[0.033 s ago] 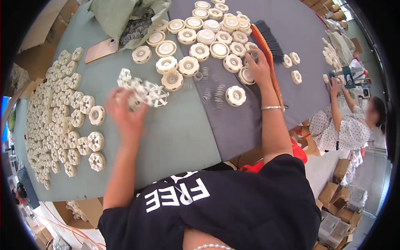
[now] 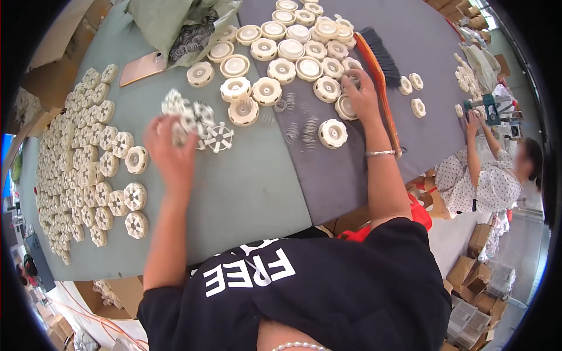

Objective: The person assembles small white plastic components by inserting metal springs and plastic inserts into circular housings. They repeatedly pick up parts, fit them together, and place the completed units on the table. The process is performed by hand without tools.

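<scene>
My left hand (image 2: 168, 147) is slightly blurred, its fingers curled on a cluster of white spoked plastic pieces (image 2: 186, 117). One flat spoked piece (image 2: 219, 138) lies just right of the cluster. Across the table, my right hand (image 2: 363, 98) pinches a small metal coil spring (image 2: 353, 78), partly hidden by the fingers. Beneath that hand sits a cream round cap (image 2: 345, 107). Loose springs (image 2: 309, 133) lie between my hands, near a single cream cap (image 2: 332, 133). Several more caps (image 2: 267, 91) are grouped ahead.
Rows of cream caps with spoked inserts (image 2: 136, 197) cover the left side. A green bag of springs (image 2: 158, 29) and a pink phone (image 2: 142, 69) lie at the far left. An orange-handled brush (image 2: 380, 76) borders my right arm. A co-worker (image 2: 486, 175) works at the right.
My left hand has shifted slightly left, and the spoked pieces by it have moved, one showing flat at the right of the cluster. My right hand has barely moved.
</scene>
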Action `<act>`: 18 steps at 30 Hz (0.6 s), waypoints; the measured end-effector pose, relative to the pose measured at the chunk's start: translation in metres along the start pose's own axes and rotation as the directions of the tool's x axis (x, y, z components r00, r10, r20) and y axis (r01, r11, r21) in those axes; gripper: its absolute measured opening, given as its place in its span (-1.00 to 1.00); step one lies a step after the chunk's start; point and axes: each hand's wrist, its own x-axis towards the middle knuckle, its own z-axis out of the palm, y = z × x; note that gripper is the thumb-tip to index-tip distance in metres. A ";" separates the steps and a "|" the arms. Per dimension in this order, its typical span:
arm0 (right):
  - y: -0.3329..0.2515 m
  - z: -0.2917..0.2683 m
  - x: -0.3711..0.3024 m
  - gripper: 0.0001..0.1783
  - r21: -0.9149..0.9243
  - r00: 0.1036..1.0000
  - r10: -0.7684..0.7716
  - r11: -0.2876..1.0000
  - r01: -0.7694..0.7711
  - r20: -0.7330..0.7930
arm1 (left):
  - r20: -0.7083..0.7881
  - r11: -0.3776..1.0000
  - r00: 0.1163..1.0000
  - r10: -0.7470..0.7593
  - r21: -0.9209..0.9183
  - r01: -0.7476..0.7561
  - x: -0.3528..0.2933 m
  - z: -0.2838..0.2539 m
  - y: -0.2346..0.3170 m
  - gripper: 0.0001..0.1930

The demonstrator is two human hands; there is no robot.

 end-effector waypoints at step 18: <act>-0.149 0.027 -0.201 -0.69 -0.141 0.955 -0.204 0.961 0.238 0.217 | 0.390 0.955 0.908 0.154 0.175 -0.238 -0.046 -0.034 0.028 -0.39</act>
